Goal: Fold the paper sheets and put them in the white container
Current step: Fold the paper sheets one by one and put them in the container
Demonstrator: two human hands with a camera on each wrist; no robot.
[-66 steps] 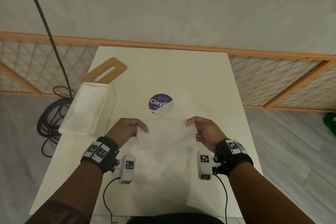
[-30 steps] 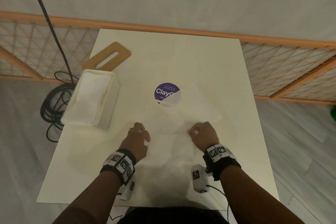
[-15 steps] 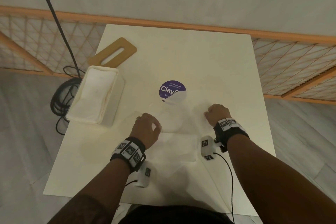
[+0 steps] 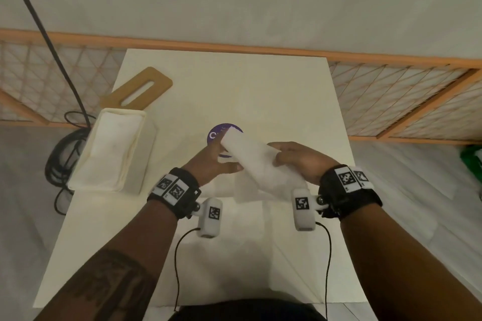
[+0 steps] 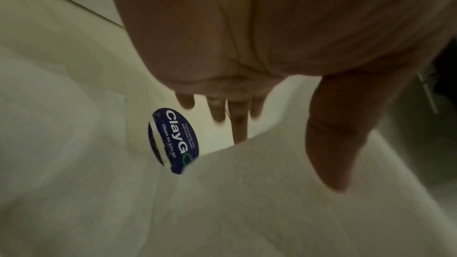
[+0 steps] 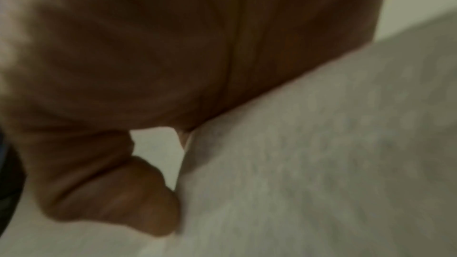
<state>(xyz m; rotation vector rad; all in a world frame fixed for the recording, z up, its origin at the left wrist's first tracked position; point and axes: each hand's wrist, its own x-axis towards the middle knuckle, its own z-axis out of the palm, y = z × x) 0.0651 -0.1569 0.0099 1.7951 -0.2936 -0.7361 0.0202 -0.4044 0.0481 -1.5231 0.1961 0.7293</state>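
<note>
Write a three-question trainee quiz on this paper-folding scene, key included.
1. True or false: the folded paper lies flat on the table.
2. Which hand has a closed grip on the paper? A) left hand B) right hand
3. Fill in: the white container sits on the table's ____ side, as the person sees it.

Key: 1 false, it is held above the table; 2 B; 3 left.

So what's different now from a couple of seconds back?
The paper sheet, earlier spread flat and pressed under both hands, is now a narrow folded strip lifted off the table. The right hand grips it; the left hand touches it with straight fingers. The white container, wooden board and purple sticker stayed put.
</note>
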